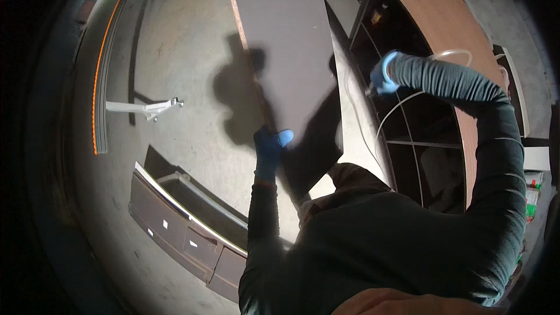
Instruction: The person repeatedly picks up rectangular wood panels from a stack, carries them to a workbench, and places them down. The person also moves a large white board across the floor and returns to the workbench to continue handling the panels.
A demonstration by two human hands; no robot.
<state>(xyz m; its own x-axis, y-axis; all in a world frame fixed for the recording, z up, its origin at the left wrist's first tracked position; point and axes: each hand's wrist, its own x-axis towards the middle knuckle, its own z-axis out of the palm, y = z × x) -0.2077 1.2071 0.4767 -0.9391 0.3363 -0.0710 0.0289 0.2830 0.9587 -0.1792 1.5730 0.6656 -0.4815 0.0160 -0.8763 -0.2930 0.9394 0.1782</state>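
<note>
Our left hand (269,150) pinches the left edge of one dark panel (286,35), toward its near corner, left of one open cabinet (446,17). We cannot tell whether our right hand (385,73), at the cabinet's open side, grips anything. One small orange item (378,16) sits inside, toward the far end.

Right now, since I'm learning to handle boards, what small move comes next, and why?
Perhaps bring the blue-gloved right hand toward the long, flat, dark-grey board: only the blue-gloved left hand grips it, at one edge, while the right is by the brown wood-look cabinet. Whatever the right holds is unclear.
</note>
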